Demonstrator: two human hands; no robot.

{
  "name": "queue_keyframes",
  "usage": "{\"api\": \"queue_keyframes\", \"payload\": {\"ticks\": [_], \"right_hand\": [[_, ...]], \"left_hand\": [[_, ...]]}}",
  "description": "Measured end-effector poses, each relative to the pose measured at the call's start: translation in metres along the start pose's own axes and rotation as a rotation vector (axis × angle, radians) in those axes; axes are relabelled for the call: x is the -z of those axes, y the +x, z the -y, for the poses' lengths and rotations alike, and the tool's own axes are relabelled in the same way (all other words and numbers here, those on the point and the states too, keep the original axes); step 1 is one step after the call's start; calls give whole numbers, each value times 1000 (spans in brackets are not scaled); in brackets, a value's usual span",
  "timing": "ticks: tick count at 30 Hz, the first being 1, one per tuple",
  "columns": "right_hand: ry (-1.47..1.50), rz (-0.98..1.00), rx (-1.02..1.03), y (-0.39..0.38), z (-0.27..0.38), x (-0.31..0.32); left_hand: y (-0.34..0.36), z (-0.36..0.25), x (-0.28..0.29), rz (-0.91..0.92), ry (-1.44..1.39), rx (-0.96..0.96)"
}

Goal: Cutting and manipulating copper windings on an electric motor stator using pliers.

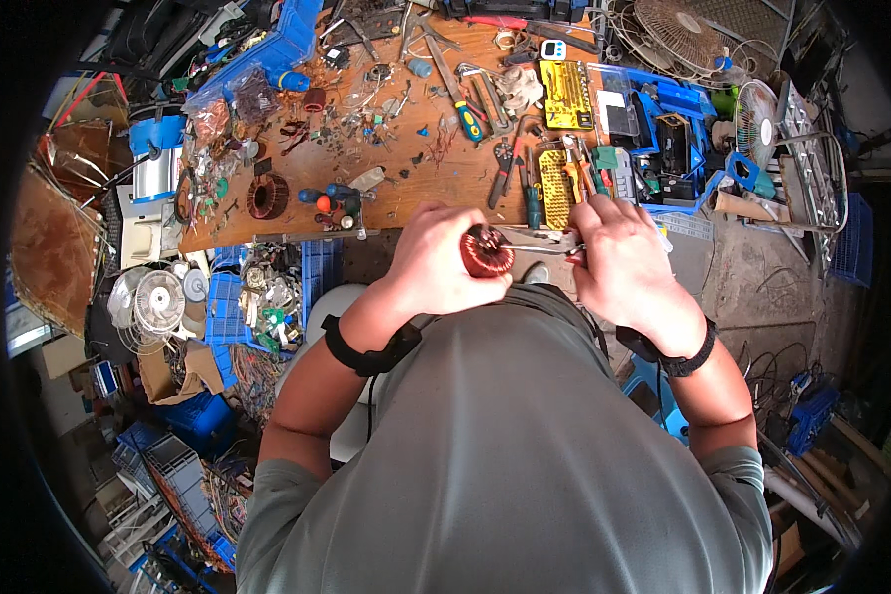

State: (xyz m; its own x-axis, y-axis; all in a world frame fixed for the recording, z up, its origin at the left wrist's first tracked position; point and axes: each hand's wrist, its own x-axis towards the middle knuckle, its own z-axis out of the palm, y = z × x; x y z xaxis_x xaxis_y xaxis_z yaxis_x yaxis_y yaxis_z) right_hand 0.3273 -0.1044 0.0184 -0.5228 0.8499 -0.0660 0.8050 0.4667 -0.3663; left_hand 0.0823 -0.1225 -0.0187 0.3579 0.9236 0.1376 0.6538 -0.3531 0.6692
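Note:
My left hand [431,259] is closed round a copper-wound motor core [487,253], holding it up in front of my body near the table's front edge. Its round end, ringed with copper windings, faces my right hand. In my right hand [619,252] is a long metal tool that looks like pliers [544,241], its handles mostly hidden by my fingers. The tool's tip reaches to the core's edge; whether it grips a wire there is too small to tell. Another copper-wound ring [268,196] lies on the wooden table [386,203] at the left.
Hand tools, including a yellow-and-green-handled screwdriver [468,121], lie beyond my hands. A yellow bit case [566,94] stands at the right of the table. Blue crates [230,307] of scrap are below left; old fans [757,114] stand far right. Small parts litter the tabletop.

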Motion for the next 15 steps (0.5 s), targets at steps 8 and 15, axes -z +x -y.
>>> {"api": "queue_keyframes", "payload": {"ticks": [8,15], "right_hand": [[33,-45,-47,-12,-1,-6],[-75,-252,-95,-10,2,0]], "left_hand": [[0,-5,12,-78,10,-35],[3,-15,12,-150,169,-109]]}}
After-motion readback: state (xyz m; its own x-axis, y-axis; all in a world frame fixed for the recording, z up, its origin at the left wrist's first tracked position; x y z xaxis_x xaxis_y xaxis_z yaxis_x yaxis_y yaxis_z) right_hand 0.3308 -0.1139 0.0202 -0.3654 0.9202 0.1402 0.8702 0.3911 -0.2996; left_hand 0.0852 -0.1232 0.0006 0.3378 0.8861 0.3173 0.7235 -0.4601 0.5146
